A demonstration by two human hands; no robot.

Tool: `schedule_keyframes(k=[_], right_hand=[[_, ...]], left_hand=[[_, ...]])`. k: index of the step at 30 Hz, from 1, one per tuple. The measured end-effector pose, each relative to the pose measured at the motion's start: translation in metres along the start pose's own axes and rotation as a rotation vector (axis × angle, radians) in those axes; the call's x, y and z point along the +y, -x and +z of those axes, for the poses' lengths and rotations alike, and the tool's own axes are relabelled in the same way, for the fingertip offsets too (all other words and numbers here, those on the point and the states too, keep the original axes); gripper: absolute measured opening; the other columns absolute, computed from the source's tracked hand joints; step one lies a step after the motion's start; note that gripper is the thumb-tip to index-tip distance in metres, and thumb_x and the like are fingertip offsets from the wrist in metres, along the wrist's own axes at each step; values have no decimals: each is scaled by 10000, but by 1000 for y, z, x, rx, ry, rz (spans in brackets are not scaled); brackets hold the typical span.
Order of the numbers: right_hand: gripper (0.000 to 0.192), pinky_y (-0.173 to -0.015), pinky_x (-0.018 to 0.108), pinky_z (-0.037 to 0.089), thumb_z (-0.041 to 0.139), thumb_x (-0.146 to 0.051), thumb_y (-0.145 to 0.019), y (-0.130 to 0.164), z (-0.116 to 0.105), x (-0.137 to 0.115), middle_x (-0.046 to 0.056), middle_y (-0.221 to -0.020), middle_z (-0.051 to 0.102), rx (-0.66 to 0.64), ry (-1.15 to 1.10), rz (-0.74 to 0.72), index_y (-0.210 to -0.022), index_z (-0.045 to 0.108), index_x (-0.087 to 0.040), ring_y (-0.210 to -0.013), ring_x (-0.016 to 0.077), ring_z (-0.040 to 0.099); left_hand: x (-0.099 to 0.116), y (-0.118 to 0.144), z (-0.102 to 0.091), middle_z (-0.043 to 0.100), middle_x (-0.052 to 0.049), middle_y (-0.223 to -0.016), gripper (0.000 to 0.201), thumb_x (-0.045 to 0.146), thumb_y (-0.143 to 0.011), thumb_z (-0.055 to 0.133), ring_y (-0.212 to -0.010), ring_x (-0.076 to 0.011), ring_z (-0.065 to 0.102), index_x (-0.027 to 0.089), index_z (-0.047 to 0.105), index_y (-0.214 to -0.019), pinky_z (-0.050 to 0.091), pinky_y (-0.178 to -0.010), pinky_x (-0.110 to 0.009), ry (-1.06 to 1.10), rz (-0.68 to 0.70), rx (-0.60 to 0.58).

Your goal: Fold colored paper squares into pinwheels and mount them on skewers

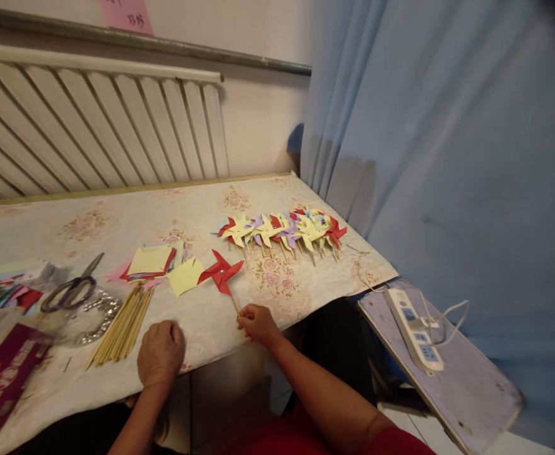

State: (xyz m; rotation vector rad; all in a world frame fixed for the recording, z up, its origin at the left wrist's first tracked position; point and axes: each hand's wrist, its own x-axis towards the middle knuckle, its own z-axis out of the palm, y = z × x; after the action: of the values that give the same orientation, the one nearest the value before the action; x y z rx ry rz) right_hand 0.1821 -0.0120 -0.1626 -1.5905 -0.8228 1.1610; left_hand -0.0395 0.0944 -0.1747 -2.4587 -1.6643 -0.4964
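Observation:
A red paper pinwheel (221, 272) on a thin stick is pinched at the stick's lower end by my right hand (256, 322), near the table's front edge. My left hand (162, 351) rests on the tablecloth in a loose fist, and I see nothing sticking out of it. Beside it lies a bundle of thin wooden sticks (123, 325). Behind the sticks is a stack of coloured paper squares (149, 260). A single yellow square (185, 277) lies partly behind the red pinwheel. Several finished pinwheels (281, 230) lie in a row at the back right.
To the left are black scissors (73, 291), a bag of small shiny metal pieces (97, 313), coloured paper strips (9, 296) and a purple box (7, 373). A power strip (414, 332) with white cables sits on a lower board at right, by a blue curtain (447, 158).

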Motion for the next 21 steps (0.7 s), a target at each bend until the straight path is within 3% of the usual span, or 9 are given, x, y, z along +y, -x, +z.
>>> schedule_keyframes(k=[21], right_hand=[[18, -382, 160, 372, 571, -171, -774, 0, 1, 0, -51, -625, 616, 11, -6, 25, -763, 573, -185, -410, 58, 474]], left_hand=[[0, 1, 1, 563, -84, -804, 259, 285, -933, 363, -827, -240, 529, 191, 562, -798, 365, -721, -343, 9, -9, 5]])
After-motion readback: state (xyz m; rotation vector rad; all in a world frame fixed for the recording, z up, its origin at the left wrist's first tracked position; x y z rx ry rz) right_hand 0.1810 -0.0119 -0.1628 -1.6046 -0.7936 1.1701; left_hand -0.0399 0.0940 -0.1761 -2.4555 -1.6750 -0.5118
